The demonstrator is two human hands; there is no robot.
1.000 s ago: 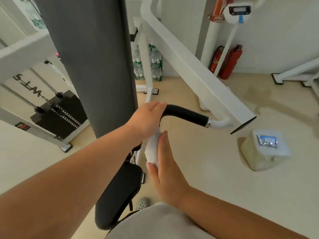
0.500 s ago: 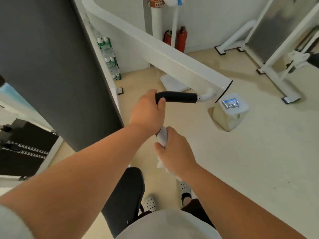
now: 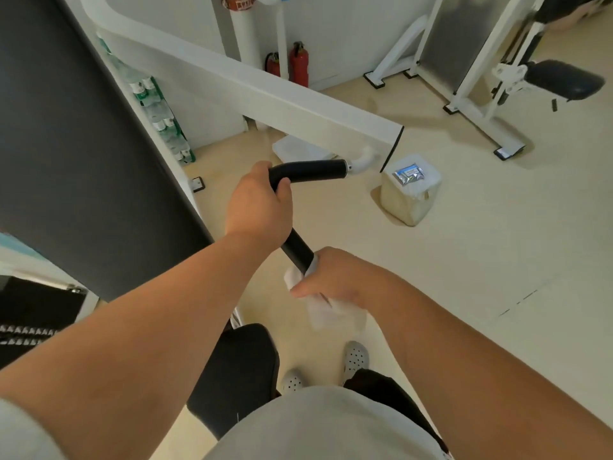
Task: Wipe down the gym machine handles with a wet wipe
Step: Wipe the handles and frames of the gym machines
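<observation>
A black bent handle [image 3: 311, 170] hangs from the white arm [image 3: 285, 101] of the gym machine. My left hand [image 3: 260, 207] grips the handle at its bend. Below it, my right hand [image 3: 335, 277] is closed around the lower black section of the handle with a white wet wipe [image 3: 320, 308] wrapped under the fingers. A loose end of the wipe hangs down below my right hand. The lower end of the handle is hidden by that hand.
A dark grey upright panel [image 3: 76, 154] stands close on the left. The black seat pad [image 3: 235, 370] is below my arms. A white bin with a wipe packet [image 3: 410, 190] on top sits on the floor right of the handle. Another white machine [image 3: 497, 94] stands at far right.
My right hand has slid down the lower section of the handle with the wipe, baring black grip between my two hands. The view has swung to the right.
</observation>
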